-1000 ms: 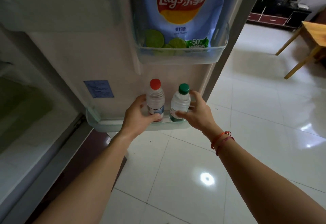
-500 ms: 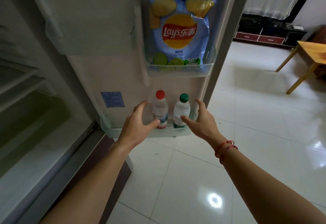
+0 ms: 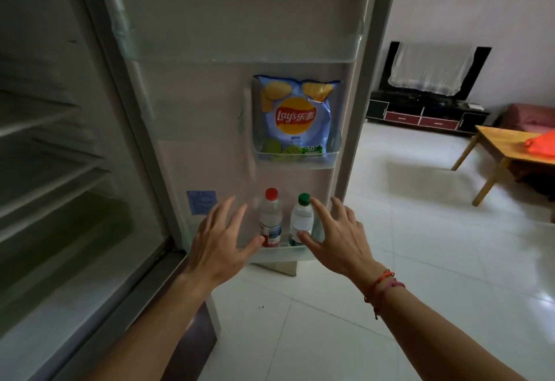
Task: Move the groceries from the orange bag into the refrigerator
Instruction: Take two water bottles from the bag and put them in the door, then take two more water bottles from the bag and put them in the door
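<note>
The refrigerator door (image 3: pixel 210 110) stands open in front of me. In its bottom door shelf (image 3: pixel 282 253) stand a red-capped water bottle (image 3: pixel 271 218) and a green-capped water bottle (image 3: pixel 301 218), both upright. A blue bag of crisps (image 3: pixel 295 116) sits in the door shelf above them. My left hand (image 3: pixel 219 242) hovers open just left of the red-capped bottle, fingers spread. My right hand (image 3: pixel 333 236) is open too, in front of and right of the green-capped bottle, holding nothing. The orange bag (image 3: pixel 540 145) lies on a wooden table at the far right.
The refrigerator's inner shelves (image 3: pixel 45 152) fill the left side. The wooden table (image 3: pixel 492 146) stands on the white tiled floor (image 3: pixel 420 245) at right. A dark TV cabinet (image 3: pixel 426 110) lines the far wall.
Both hands have let go of the two bottles and drawn back from them with fingers spread. The camera has pulled back and tilted up, showing more of the door and room.
</note>
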The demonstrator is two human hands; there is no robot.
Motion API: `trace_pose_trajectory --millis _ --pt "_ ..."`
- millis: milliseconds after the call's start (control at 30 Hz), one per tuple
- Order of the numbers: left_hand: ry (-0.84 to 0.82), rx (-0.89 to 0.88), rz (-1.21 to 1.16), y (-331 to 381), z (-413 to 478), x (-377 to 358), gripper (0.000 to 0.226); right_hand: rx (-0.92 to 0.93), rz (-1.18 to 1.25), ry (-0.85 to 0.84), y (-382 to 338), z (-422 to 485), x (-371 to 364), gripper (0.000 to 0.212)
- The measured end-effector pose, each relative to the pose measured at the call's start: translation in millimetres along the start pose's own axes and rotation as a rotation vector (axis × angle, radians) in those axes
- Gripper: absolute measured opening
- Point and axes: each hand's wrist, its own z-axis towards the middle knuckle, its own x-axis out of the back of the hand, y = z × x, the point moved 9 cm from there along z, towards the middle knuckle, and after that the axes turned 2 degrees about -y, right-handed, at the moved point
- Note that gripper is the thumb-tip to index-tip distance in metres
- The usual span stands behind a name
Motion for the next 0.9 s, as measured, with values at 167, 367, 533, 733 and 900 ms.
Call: trace_pose_trajectory --millis 167,367,533,733,900 --pt "0.004 0.010 0.015 4 -1 8 0.088 0.020 -0.025 0.019 -4 -3 6 0.080" --pt "0.013 -0.012 0.014 18 6 5 0.087 0.001 -0.037 0.012 7 -7 13 0.081" --pt "0.018 -0.067 -0.008 45 18 -5 0.079 -0.040 -0.062 0.048 38 -14 33 0.080" --pt "0.024 -0.158 0.015 81 34 -12 0.078 -0.119 -0.086 0.105 79 -27 55 0.078" --pt "0.004 -0.247 -0.069 124 47 -20 0.083 -0.228 -0.111 0.140 104 -52 75 0.076"
